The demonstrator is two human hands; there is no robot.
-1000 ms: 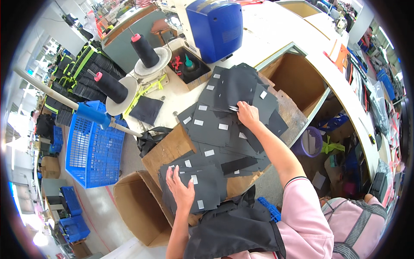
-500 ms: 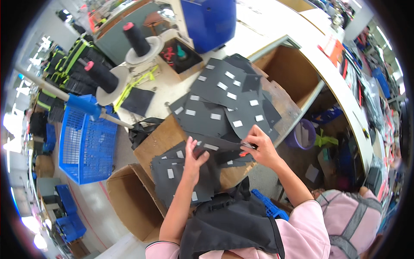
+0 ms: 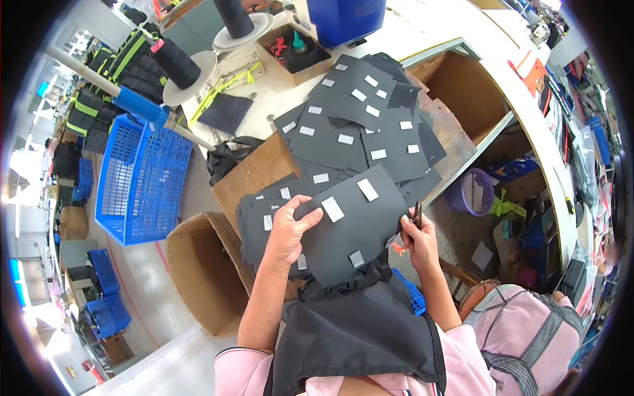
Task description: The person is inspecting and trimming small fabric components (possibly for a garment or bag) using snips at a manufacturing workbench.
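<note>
A dark grey panel [image 3: 347,228] with three white rectangular patches is held up in front of my apron. My left hand [image 3: 286,232] pinches its left edge, thumb on top beside a patch. At the panel's right edge my right hand [image 3: 421,243] is closed around small dark-bladed snips [image 3: 417,214], their blades pointing away from me. An orange-red bit, perhaps part of the snips, shows below those fingers. Whether the right fingers also grip the panel is hard to see. Beyond lies a spread pile of similar panels [image 3: 330,142], and a second stack [image 3: 254,228] sits left of my left hand.
An open cardboard box [image 3: 198,277] stands at the left, with a blue basket [image 3: 139,191] behind it. Thread cones [image 3: 177,65], a small parts box [image 3: 297,58] and a blue machine part [image 3: 347,20] are farther off. Another person [image 3: 528,330] sits close at my right.
The panel has come off the pile toward me and turned its patched face up. Both hands drew apart along its edges, and the snips now show in my right hand.
</note>
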